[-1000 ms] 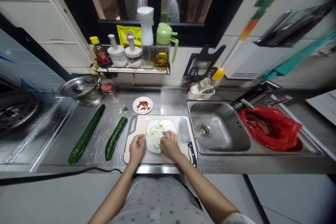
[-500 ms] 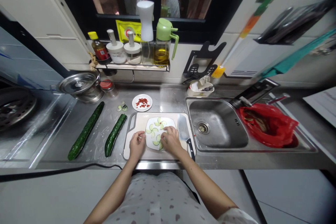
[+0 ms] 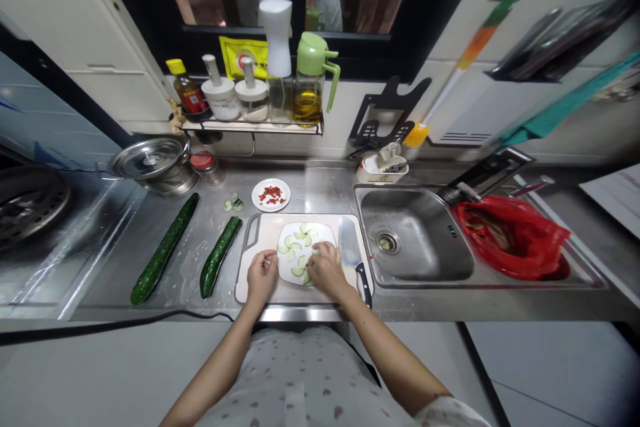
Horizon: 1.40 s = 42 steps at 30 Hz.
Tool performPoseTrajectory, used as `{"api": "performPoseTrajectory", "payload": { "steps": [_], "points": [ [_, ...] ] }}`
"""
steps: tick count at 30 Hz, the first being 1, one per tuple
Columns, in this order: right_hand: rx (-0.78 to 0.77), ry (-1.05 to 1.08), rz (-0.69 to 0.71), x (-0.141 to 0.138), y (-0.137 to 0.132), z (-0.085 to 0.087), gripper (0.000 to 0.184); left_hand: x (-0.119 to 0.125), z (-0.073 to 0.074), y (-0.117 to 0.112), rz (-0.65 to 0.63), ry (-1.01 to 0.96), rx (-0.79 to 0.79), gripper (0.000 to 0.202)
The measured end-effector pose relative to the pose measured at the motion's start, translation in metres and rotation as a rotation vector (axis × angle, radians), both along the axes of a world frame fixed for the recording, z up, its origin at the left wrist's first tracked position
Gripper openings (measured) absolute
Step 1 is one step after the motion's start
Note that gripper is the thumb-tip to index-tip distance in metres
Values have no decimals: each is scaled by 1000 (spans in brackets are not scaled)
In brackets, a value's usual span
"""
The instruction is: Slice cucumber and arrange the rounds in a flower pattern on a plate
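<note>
on the white plate (image 3: 287,269), which lies on the cutting board (image 3: 266,232), thin cucumber slices (image 3: 299,235) form curved, pinwheel-like groups. the far and left groups look complete; the near-right one, partly covered by the right hand (image 3: 311,264), seems unfinished, so the arranging is probably well along. that hand's fingers bend down over the plate; i cannot tell if they pinch a slice. the left hand (image 3: 275,263) curls beside the plate's left edge, thumb and forefinger near each other; whether it grips anything is unclear.

the knife (image 3: 349,247) lies along the board's right side. the short cucumber (image 3: 221,257) and long cucumber (image 3: 165,250) rest uncut into slices on the bench (image 3: 115,273). the chopped red bits (image 3: 271,195) sit apart, in a saucer (image 3: 257,199) beyond the board.
</note>
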State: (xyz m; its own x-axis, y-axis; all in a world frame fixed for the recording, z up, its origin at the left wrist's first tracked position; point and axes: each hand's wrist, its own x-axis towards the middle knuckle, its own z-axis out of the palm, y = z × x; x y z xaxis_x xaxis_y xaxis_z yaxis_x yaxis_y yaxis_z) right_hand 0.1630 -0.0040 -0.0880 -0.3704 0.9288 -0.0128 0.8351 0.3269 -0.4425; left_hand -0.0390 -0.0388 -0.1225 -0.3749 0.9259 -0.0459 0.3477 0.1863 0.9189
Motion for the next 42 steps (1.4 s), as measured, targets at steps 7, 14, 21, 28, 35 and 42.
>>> {"api": "performPoseTrajectory", "payload": {
  "steps": [7, 14, 21, 28, 35, 42],
  "points": [
    [32, -4, -6, -4, -3, -6, 13, 3, 3, -2, -27, 45, 2, 26],
    [77, 37, 91, -1, -4, -7, 10, 9, 18, -4, -150, 324, 53, 20],
    [126, 2, 130, -2, -4, -11, 10, 34, 31, 2, -296, 568, -102, 22],
    [121, -19, 129, -2, -5, -10, 12, 48, 29, 9, -372, 658, -139, 21],
    [67, 4, 94, -1, -7, -7, 10, 49, 26, 9, -375, 666, -143, 22],
    [66, 86, 6, 4, -3, 1, 6, 44, 29, 8, -334, 634, -162, 24]
  ]
}}
